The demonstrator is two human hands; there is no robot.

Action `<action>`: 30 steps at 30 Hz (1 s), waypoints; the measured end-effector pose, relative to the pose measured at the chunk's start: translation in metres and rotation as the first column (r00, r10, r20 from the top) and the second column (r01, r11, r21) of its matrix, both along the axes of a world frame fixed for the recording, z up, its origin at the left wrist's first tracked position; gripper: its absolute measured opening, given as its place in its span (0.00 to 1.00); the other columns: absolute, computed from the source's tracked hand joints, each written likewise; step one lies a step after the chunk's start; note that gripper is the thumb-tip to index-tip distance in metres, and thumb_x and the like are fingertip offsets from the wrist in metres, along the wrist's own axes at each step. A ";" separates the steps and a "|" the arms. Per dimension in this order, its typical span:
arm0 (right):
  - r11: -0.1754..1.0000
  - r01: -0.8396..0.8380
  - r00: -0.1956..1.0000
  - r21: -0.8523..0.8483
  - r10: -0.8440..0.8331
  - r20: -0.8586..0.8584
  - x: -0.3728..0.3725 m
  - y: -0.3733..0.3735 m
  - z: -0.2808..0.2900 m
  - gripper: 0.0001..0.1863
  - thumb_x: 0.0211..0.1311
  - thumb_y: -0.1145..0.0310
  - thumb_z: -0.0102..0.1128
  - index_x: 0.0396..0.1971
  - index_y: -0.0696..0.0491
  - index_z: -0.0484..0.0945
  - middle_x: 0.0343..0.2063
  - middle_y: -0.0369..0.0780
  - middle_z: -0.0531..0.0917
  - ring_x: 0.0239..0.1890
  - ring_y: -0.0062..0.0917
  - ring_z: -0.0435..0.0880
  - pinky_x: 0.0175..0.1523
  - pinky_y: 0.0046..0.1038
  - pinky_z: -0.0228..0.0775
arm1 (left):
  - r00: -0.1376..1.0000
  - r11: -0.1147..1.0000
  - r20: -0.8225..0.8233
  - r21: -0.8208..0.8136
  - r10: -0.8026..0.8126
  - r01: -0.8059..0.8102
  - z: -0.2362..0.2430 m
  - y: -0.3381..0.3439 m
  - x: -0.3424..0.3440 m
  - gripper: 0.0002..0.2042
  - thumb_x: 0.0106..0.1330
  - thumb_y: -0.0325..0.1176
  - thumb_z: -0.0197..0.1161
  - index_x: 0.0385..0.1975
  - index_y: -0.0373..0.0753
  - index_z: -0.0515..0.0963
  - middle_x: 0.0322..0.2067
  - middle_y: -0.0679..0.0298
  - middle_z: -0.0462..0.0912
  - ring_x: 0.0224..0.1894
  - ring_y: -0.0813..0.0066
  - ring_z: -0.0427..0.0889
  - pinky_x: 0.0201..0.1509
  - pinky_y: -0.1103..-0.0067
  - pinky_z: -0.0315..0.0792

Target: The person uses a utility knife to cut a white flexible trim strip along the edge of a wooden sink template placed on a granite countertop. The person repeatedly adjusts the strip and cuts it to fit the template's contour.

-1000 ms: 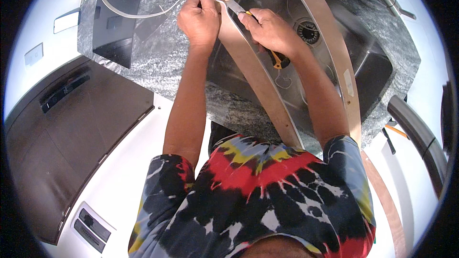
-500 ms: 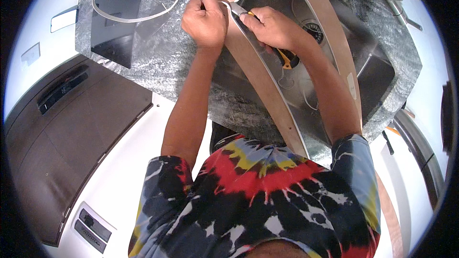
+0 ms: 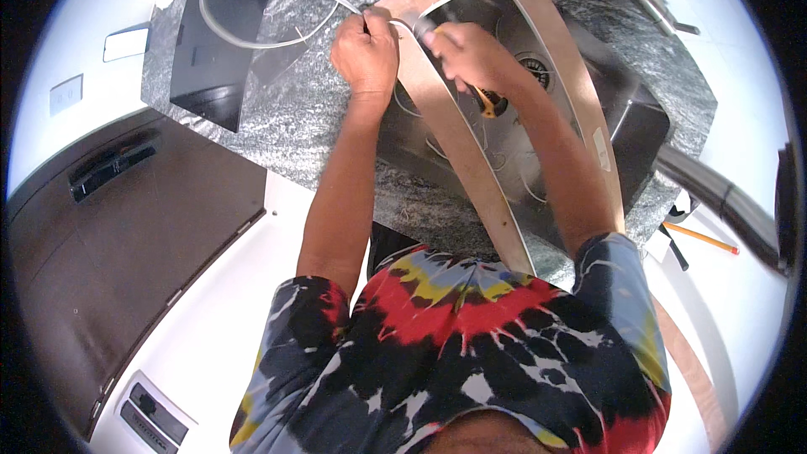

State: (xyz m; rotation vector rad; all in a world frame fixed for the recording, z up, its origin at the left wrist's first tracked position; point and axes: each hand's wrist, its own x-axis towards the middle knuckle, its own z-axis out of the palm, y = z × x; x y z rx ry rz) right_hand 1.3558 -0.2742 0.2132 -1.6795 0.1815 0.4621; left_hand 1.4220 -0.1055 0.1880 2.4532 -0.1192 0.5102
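Note:
My left hand [image 3: 366, 55] is closed, pinching a thin white edging strip [image 3: 231, 40] at the far left corner of a curved wooden frame [image 3: 471, 147]. The strip's loose length loops out to the left. My right hand [image 3: 477, 52] grips a yellow-and-black utility knife [image 3: 489, 104]; its front end is blurred by motion, close to the strip just right of my left hand. White edging lines the frame's inner edge. The frame lies across a steel sink [image 3: 525, 151], whose drain [image 3: 535, 74] shows through the opening.
A grey patterned countertop [image 3: 290, 130] surrounds the sink. At the left sits a dark glossy panel [image 3: 206, 76]. Dark faucet pipes [image 3: 723, 193] stand on the right, near an orange pencil [image 3: 700, 238]. A dark brown cabinet front [image 3: 126, 244] is at lower left.
The whole view has shifted slightly. My right hand and the knife's front end are now smeared by motion at the frame's inner edge. My left hand still pinches the strip.

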 end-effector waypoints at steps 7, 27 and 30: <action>0.836 0.270 0.914 -0.479 -0.065 0.401 -0.081 0.024 0.046 0.17 0.65 0.58 0.65 0.42 0.58 0.81 0.30 0.54 0.84 0.38 0.53 0.85 0.44 0.46 0.76 | 0.980 0.982 -0.163 -0.168 -0.110 0.082 0.017 0.006 -0.001 0.18 0.67 0.42 0.60 0.25 0.31 0.83 0.24 0.44 0.83 0.25 0.46 0.83 0.32 0.59 0.74; 0.436 0.507 0.829 -0.744 -0.484 0.281 -0.244 -0.005 0.160 0.17 0.63 0.59 0.68 0.42 0.58 0.83 0.32 0.51 0.86 0.36 0.46 0.86 0.44 0.43 0.75 | 0.255 0.589 -0.532 -0.745 -0.808 0.313 0.030 0.115 -0.041 0.13 0.75 0.39 0.64 0.31 0.36 0.79 0.23 0.66 0.79 0.23 0.79 0.78 0.28 0.78 0.77; 0.283 0.491 0.832 -0.824 -0.432 0.347 -0.255 0.062 0.202 0.14 0.64 0.61 0.67 0.38 0.58 0.83 0.31 0.52 0.85 0.37 0.51 0.85 0.45 0.47 0.75 | 0.216 0.575 -0.536 -0.717 -0.816 0.393 0.019 0.136 -0.047 0.13 0.74 0.39 0.65 0.37 0.34 0.80 0.25 0.66 0.81 0.26 0.79 0.80 0.31 0.81 0.76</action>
